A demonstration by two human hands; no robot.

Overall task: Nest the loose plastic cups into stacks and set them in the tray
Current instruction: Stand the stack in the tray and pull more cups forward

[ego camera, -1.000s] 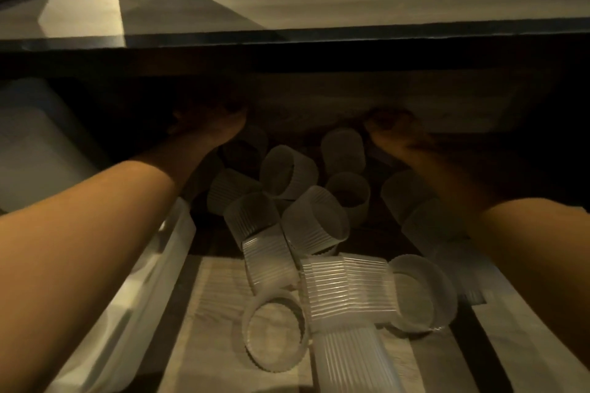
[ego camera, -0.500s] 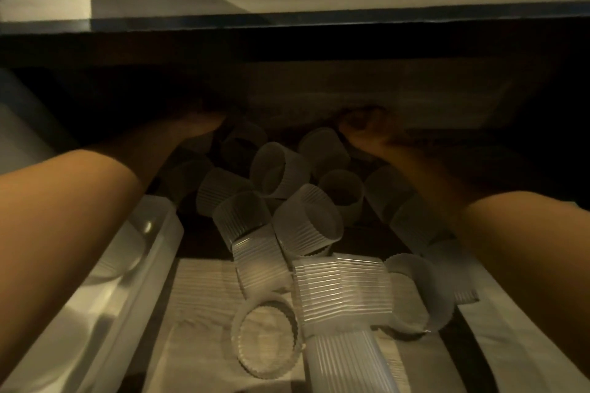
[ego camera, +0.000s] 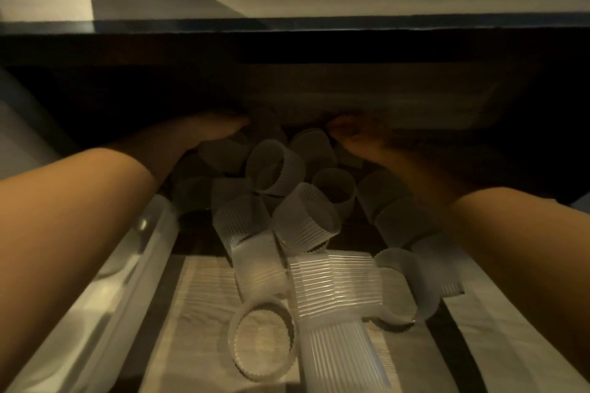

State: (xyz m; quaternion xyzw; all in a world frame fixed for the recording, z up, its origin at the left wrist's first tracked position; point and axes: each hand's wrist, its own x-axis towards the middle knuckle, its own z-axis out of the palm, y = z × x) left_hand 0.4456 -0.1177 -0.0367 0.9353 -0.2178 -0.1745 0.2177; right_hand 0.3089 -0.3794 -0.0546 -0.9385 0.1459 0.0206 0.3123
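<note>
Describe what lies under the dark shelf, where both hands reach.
Ribbed plastic cups lie jumbled there, with the left hand and right hand at the back of the pile. Shadow hides the fingers and anything deeper.

My left hand [ego camera: 217,126] has slid right and my right hand [ego camera: 354,137] left, so they stand closer together at the far, dark end of the cup pile [ego camera: 287,201]. My left forearm has lifted off the tray [ego camera: 105,290], baring more of its rim. I seem to be gathering cups inward.
</note>
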